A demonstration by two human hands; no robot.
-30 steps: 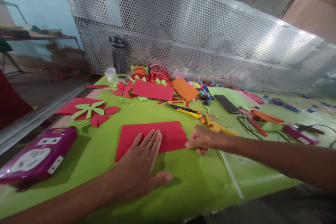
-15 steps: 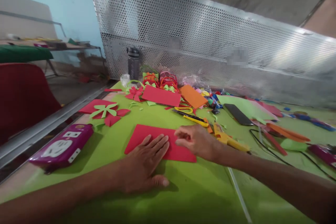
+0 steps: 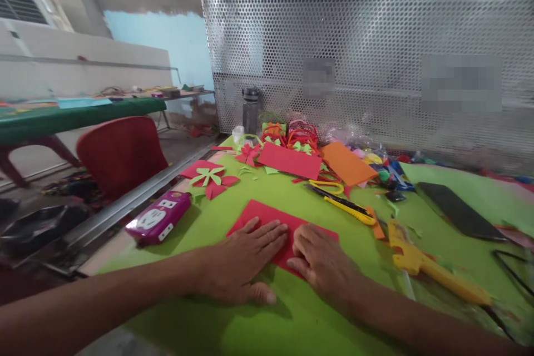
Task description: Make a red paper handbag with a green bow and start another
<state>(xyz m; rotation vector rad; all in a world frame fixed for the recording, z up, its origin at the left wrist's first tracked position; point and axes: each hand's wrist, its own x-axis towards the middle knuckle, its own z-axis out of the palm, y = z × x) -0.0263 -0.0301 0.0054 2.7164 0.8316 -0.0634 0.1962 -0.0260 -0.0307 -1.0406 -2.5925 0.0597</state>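
A red sheet of craft foam or card (image 3: 262, 212) lies on the green tabletop (image 3: 250, 322) in front of me. My left hand (image 3: 246, 258) rests flat on its left part, fingers stretched out and thumb apart. Curled into a loose fist, my right hand (image 3: 323, 258) presses on the sheet's right part, and I see nothing between its fingers. Beyond the sheet are a yellow-and-black utility knife (image 3: 344, 207) and yellow-handled scissors (image 3: 327, 186). To the right lies a yellow glue gun (image 3: 434, 270).
Left of the sheet stands a purple power-outlet box (image 3: 161, 218), near cut foam flowers (image 3: 208, 178). Another red sheet (image 3: 291, 160), an orange sheet (image 3: 348, 164) and small red bags (image 3: 302, 136) lie behind. A bottle (image 3: 251, 111) stands by the perforated metal panel (image 3: 367, 39); a phone (image 3: 461, 208) is right.
My right hand has come down onto the red sheet, its fingers more tightly curled. My left hand stays flat on the sheet. The camera view has swung to the left.
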